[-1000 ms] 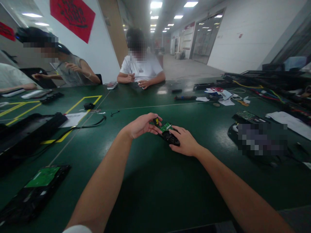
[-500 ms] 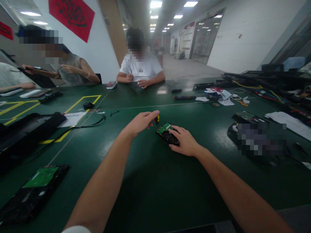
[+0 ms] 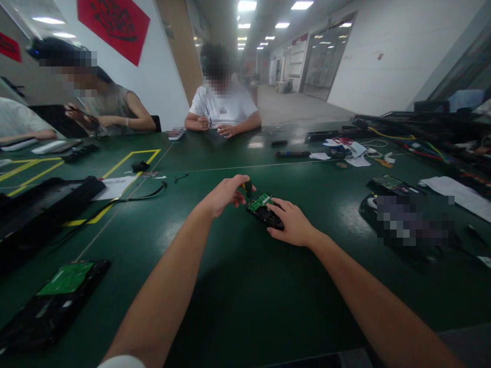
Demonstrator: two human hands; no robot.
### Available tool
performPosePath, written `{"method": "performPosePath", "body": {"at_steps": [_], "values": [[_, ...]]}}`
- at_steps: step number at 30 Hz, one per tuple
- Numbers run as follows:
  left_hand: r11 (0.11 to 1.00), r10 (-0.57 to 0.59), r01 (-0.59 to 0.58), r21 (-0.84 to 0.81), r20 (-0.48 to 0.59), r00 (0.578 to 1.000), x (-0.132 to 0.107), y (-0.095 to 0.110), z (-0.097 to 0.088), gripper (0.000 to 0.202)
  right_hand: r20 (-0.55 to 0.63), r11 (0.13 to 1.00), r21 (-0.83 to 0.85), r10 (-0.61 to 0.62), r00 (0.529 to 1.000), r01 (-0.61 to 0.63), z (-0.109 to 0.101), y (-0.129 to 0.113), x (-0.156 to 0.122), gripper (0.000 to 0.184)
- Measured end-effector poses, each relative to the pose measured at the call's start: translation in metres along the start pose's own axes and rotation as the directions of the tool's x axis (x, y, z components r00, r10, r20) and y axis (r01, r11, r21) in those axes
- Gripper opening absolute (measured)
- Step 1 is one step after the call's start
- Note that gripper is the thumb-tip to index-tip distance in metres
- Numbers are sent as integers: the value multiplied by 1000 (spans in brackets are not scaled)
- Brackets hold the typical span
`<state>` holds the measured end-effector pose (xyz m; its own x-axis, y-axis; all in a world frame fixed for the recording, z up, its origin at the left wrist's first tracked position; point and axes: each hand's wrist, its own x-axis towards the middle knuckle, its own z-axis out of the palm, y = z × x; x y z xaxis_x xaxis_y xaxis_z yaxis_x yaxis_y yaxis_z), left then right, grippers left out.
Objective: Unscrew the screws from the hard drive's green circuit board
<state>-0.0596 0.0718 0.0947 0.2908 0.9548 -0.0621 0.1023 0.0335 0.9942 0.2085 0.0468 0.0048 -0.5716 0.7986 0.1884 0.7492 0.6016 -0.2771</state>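
Pinching a driver [image 3: 249,188] in the head view, the left hand [image 3: 225,196] hovered by the left end of the casing [image 3: 269,220], which lay on the table [image 3: 245,291] under the right hand's [image 3: 294,224] grip, so screw work seemed under way, the next move likely calling for an upright tip.

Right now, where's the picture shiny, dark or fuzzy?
Head view: pale glare on glossy green table outside both bare forearms; head view: shadow between them; head view: hazy grey hallway; head view: soft-edged yellow-and-black tool in left hand.
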Motion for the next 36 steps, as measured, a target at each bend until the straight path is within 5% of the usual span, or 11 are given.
{"method": "performPosePath", "body": {"at_steps": [9,36], "values": [[980,-24,40,-196,80,997,6,-5,9,55,-7,1000,-13,-6,1000,6,0,1,0,78],[999,5,-5,-51,4,1000,2,0,5,51,-27,1000,1,-25,999,25,2,2,-1,78]]}}
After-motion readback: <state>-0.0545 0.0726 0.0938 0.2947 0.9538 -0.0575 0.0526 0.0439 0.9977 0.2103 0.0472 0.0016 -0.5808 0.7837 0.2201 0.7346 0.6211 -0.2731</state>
